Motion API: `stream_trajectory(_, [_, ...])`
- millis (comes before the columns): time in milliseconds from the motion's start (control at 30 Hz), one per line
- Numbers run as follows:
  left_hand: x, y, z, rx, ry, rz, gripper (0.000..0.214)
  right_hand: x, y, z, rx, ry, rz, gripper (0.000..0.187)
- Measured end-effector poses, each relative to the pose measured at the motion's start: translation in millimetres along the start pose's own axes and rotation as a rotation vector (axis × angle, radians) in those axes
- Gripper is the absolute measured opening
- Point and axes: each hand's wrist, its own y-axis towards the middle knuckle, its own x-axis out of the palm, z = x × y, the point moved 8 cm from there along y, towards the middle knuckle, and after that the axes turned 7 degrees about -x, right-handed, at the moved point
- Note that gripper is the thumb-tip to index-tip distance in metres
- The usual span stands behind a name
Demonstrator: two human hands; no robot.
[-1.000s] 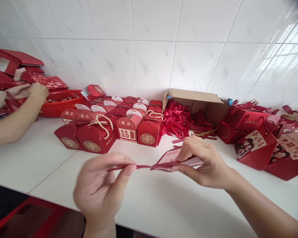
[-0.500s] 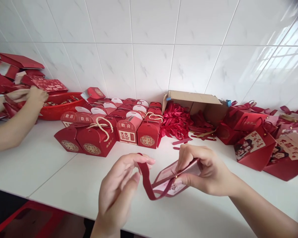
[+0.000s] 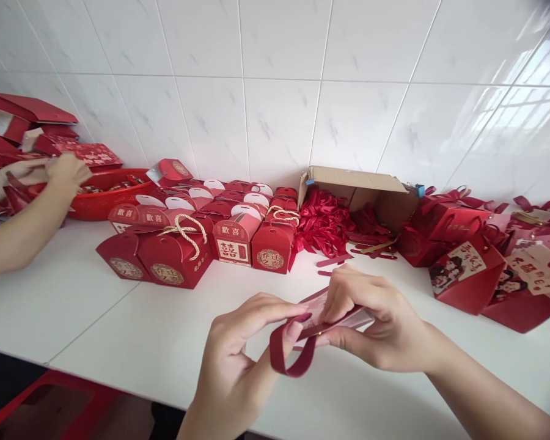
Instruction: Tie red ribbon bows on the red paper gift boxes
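Over the table, my right hand (image 3: 376, 321) is closed on a small pink and dark-red gift box (image 3: 315, 304), fingers inside its top edge and thumb below. A dark-red strap handle (image 3: 279, 359) hangs from the box's near edge, bent into a loop. My left hand (image 3: 241, 354) pinches the strap's other end between thumb and forefinger, close against the box. A small gold stud shows beside my right thumb. Fingers cover most of the box.
Red gift boxes (image 3: 174, 260) with cord handles stand left of centre. Behind, a cardboard carton (image 3: 357, 177) spills red ribbons (image 3: 323, 223). Finished-looking red bags (image 3: 467, 275) crowd the right. At left, another person's hands (image 3: 68, 171) work by a red basket (image 3: 105, 205).
My left hand has moved right, bringing the strap's end to the box and curling the strap into a tighter loop. My right hand keeps its hold.
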Motion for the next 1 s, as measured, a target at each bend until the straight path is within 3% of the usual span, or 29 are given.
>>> stream_trajectory(467, [8.9,2,-5,-0.029,-0.088,-0.1,0.028,0,-1,7,0.043,-0.006,0.036,0.02])
stream_trajectory(633, [9.4,2,-2,0.017,-0.086,-0.148,0.031,-7,4,-4,-0.07,-0.069,0.128,0.018])
stream_trajectory(800, [7.8,3,-1,0.12,-0.031,-0.117,0.032,-6,4,-10,-0.117,-0.06,0.152,0.017])
stream_trajectory(1000, [6.8,5,0,0.136,-0.037,-0.084,0.026,-4,4,-9,-0.112,-0.004,0.163,0.02])
